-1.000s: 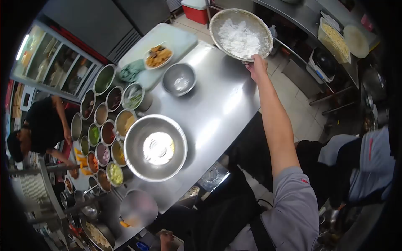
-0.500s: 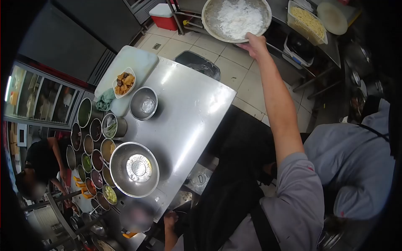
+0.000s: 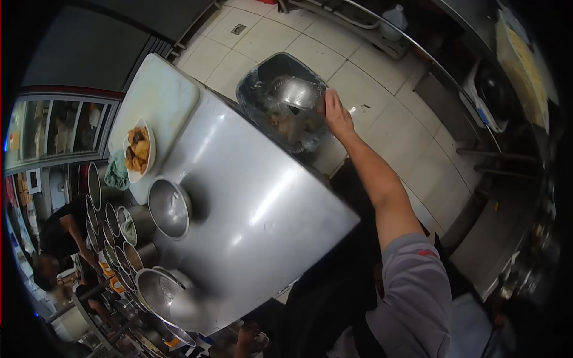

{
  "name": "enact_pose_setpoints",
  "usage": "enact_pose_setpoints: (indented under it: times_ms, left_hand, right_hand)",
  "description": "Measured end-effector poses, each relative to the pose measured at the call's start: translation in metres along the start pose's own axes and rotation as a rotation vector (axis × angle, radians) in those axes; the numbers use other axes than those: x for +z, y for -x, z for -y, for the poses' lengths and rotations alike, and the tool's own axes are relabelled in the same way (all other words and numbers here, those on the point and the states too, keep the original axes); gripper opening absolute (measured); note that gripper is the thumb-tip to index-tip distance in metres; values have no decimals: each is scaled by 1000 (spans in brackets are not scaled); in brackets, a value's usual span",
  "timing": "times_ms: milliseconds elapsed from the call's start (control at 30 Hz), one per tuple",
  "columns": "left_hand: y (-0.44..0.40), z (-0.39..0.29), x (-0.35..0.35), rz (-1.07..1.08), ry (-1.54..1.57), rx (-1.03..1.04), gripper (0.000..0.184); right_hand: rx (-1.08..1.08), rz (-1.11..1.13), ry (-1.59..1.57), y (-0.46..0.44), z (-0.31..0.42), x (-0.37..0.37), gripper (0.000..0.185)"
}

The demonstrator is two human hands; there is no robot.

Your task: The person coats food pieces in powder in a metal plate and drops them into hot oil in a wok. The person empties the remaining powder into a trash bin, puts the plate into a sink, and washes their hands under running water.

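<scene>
At the end of my outstretched arm, my right hand (image 3: 338, 114) grips the edge of a shiny metal bowl (image 3: 295, 92). The bowl is tipped over a dark waste bin (image 3: 245, 95), and its inside is hidden. Clear plastic lines the bin, with scraps visible in it. Low in the picture, my left hand (image 3: 249, 332) is small and dim beside the table's near edge; its fingers are unclear. A pale shape lies next to it, too dark to name. The steel table (image 3: 268, 209) lies between my body and the bin.
A plate of browned food chunks (image 3: 138, 152) is on a white cutting board (image 3: 158, 83) by a green cloth (image 3: 117, 171). A steel bowl (image 3: 169, 207), a colander (image 3: 156, 292) and several metal pots line the table's left side. A person in black (image 3: 65, 230) stands beyond.
My right hand has gone from the rim of a bowl of white powder at the back to the bin, now with a metal bowl. The view has turned; the powder bowl cannot be made out now.
</scene>
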State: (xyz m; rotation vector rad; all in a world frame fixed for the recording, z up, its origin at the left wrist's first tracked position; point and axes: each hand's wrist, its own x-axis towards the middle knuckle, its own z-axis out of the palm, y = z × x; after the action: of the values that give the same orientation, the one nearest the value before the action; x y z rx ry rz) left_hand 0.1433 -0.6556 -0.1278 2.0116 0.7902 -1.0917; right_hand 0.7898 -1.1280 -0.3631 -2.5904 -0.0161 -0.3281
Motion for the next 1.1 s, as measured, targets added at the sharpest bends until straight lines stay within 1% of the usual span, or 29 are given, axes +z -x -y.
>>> enact_pose_setpoints:
  times_ms: [33,67,133,200,233,267,333,367,433,467,500,533,567,600,667,700,767,800,833,867,933,967,1000,1033,1067,1100]
  left_hand:
    - [-1,-2,6,34,10,-18,25]
    - [-1,-1,13,43,147,-70,29]
    - [-3,8,28,39,423,-180,37]
    - [3,-34,34,-26,245,-173,38]
    - [-1,-36,36,-2,403,-310,38]
    - [-9,-38,35,28,557,-447,38]
    - [-27,-39,38,66,554,-430,35]
    - [-34,-43,38,58,401,-280,32]
    - [-30,-61,41,-87,444,-280,23]
    - [-29,-74,43,-107,478,-316,21]
    - [-31,-85,43,-126,510,-343,19]
    - [-32,-93,42,-146,540,-368,18]
    - [-41,-94,36,-9,416,-327,14]
    - [-52,-88,42,-72,140,-48,13]
    - [-55,-73,54,-183,-418,491,12]
    - [-55,-66,60,-137,-166,327,12]
    - [-62,-63,75,-55,333,-2,11]
    - [-72,-72,79,-17,582,-159,11]
    - [-78,-75,82,1,459,-132,11]
    - [-82,-75,85,46,150,35,14]
    - [-95,-110,89,105,-998,598,25]
    - [-86,-127,89,-54,-971,657,34]
    - [-88,-146,93,7,-778,563,26]
    - [-84,-169,99,4,-566,411,26]
    - [-86,-191,104,-17,-275,221,26]
    - [-92,-223,113,-50,-54,77,26]
  right_hand:
    - [-53,39,30,-8,0,6,60]
    - [-82,33,-20,-9,-1,8,60]
    - [-158,-10,-105,-31,7,-20,59]
    - [-183,-127,-172,-30,18,-49,60]
    - [-192,-183,-201,-25,21,-62,60]
    - [-157,-73,-169,-16,11,-64,62]
    - [-86,124,-99,-4,-21,-58,65]
    - [-105,130,-121,-13,-14,-60,68]
    - [-165,97,-196,-30,17,-93,67]
    - [-197,82,-231,-34,30,-107,67]
    - [-263,-46,-194,-33,38,-109,65]
    - [-222,78,-123,-25,31,-107,64]
    - [-174,199,-52,-12,13,-97,64]
    - [-122,317,22,-7,2,-94,64]
    - [-206,328,0,-18,15,-97,64]
    - [-246,335,-13,-22,23,-99,64]
    - [-359,92,-96,-18,36,-110,65]
    - [-423,-41,-138,-21,41,-116,65]
    - [-428,-55,-128,-14,28,-112,66]
    - [-360,121,-79,-15,17,-111,67]
    - [-203,453,12,-32,-3,-114,68]
    - [-179,495,-100,-49,0,-128,69]
    - [-271,331,-148,-52,-5,-131,70]
    - [-235,405,-132,-58,-8,-142,71]
    - [-277,318,-176,-58,-28,-127,72]
    - [-272,413,-181,-66,-48,-115,75]
